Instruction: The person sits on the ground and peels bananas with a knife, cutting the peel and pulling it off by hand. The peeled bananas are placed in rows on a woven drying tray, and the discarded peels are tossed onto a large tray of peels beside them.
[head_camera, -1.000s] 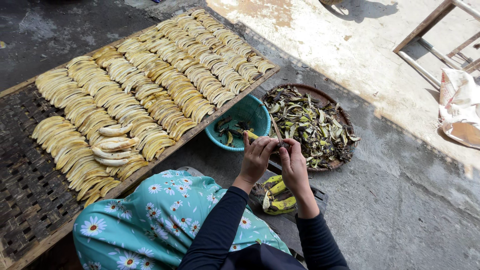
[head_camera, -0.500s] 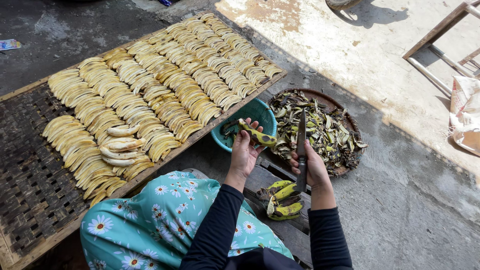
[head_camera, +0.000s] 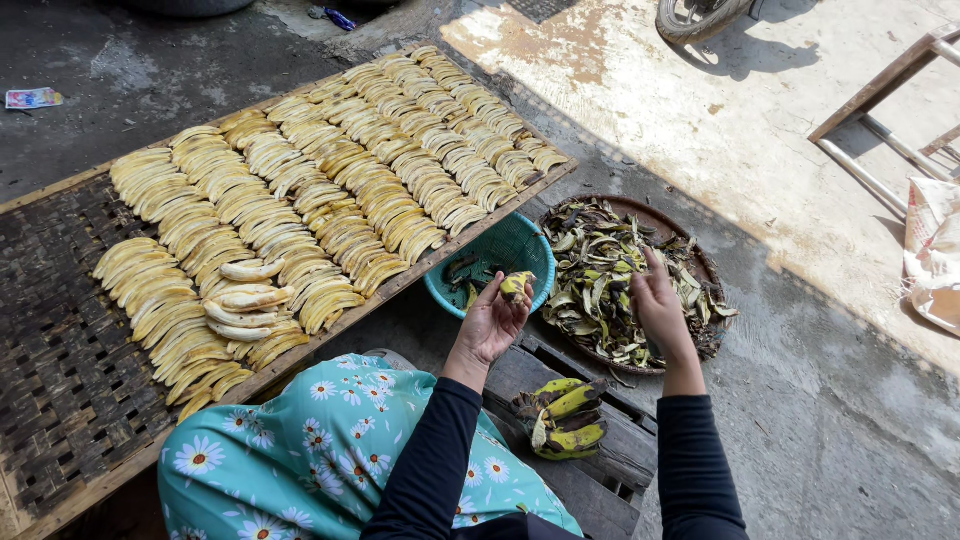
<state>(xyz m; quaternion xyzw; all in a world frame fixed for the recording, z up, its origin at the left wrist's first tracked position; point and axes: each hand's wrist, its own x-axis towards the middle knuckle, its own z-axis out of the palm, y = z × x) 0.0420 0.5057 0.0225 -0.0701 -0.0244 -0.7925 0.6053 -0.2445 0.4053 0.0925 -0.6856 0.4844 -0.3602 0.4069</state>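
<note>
The left hand (head_camera: 492, 322) holds a banana (head_camera: 516, 286) pinched between thumb and fingertips, its fingers closed narrowly round the lower end. The fruit is short and partly peeled, yellow-green with dark patches, and its long axis runs up and slightly right from the palm, so the free tip points toward the teal basket (head_camera: 528, 250). That basket is the landmark here: the banana hangs over its near rim, just inside the edge closest to the person.

The right hand (head_camera: 660, 308) is right of the basket, over the round tray of peels (head_camera: 700, 262), well apart from the banana. Its fingers are loosely curled with the fingertips down among the peels; whether they hold anything, I cannot tell. So the left hand is the nearer one by far, already gripping the fruit, and the banana lies to the left of the right hand, across the gap between basket and tray.

Left of the basket lies the woven rack (head_camera: 60, 380) covered with rows of peeled bananas (head_camera: 330, 190). Below the basket, on a wooden pallet (head_camera: 610, 455), sits a bunch (head_camera: 566, 418) of unpeeled green-yellow bananas, between the 2 forearms.
</note>
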